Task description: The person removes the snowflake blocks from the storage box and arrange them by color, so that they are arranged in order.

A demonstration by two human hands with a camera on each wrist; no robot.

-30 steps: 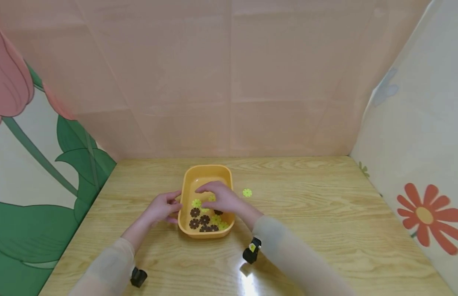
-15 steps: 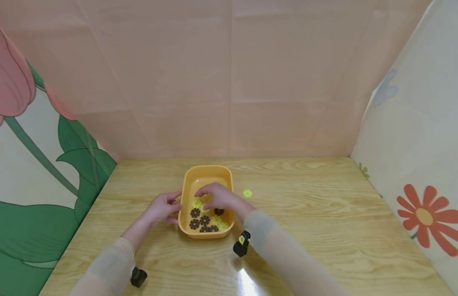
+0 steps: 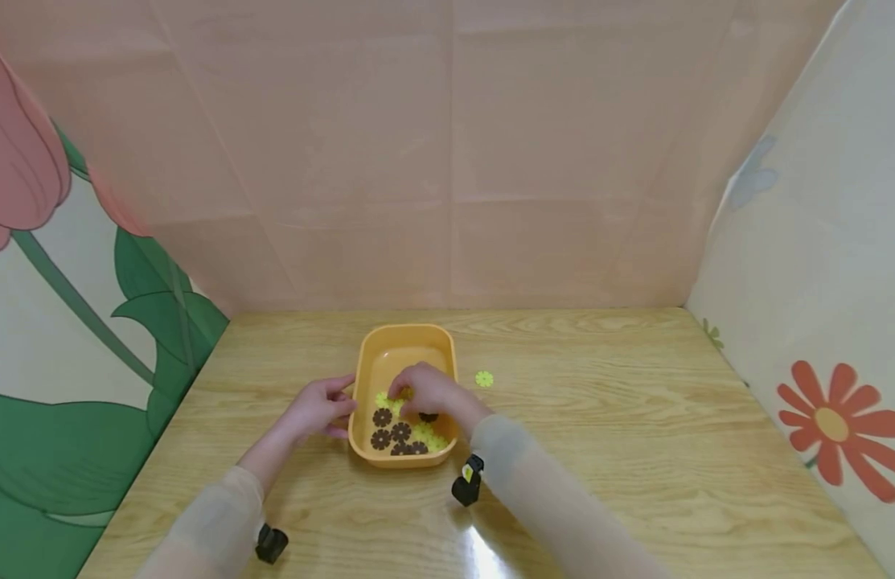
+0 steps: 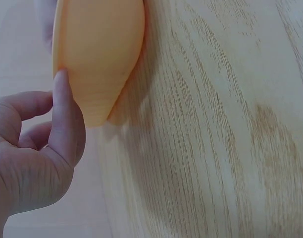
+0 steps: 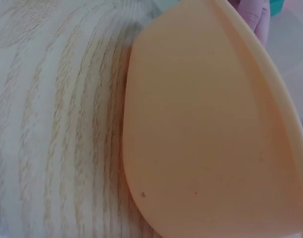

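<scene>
While left hand [image 3: 317, 408] rests relaxed fingers against orange tray [image 3: 407, 342] on worktop [image 3: 599, 426] — presumably steadying it — right hand [image 3: 436, 391] dips among flower pieces [image 3: 400, 432] inside; whether its fingers grip one, I can't tell.

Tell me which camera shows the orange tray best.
The head view: the orange tray shows almost whole, with flower pieces inside. The left wrist view shows part of its outer wall; the right wrist view, another part.
</scene>
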